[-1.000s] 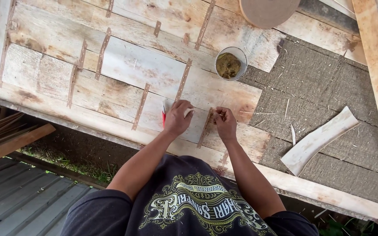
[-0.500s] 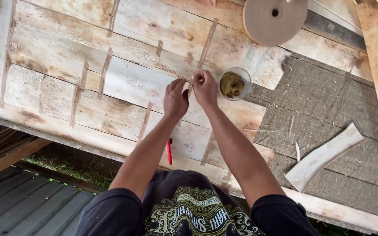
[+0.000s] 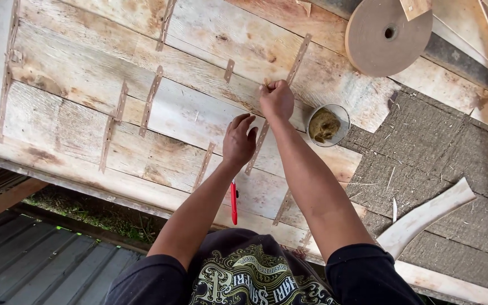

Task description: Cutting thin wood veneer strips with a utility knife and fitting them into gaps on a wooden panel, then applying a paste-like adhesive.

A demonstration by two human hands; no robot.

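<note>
Currently the right hand (image 3: pixel 277 100) is extended well forward over the veneer sheets (image 3: pixel 86 118), arm nearly straight, fingers curled into a fist that pinches the upper part of a brown tape strip (image 3: pixel 260 144). The left hand (image 3: pixel 239 141) is laid palm-down lower on the same strip, fingers together and pressed flat against it. The strip is seen running diagonally along a seam between two pale sheets on the tabletop (image 3: pixel 430 169), with one hand at each end of the worked stretch.

A glass cup of brownish paste (image 3: pixel 326 125) is seen just right of the right forearm. A large roll of brown tape (image 3: pixel 388 35) is lying beyond it, at the top edge. A red-handled cutter (image 3: pixel 234 202) is lying on the sheet near the body, between the two forearms. A curved pale offcut (image 3: pixel 425 217) is lying on the bare grey surface to the right.

Compared with half a second ago: both hands are shifted further up the seam, and they are now spread apart along it rather than held side by side. The cutter is left in place.
</note>
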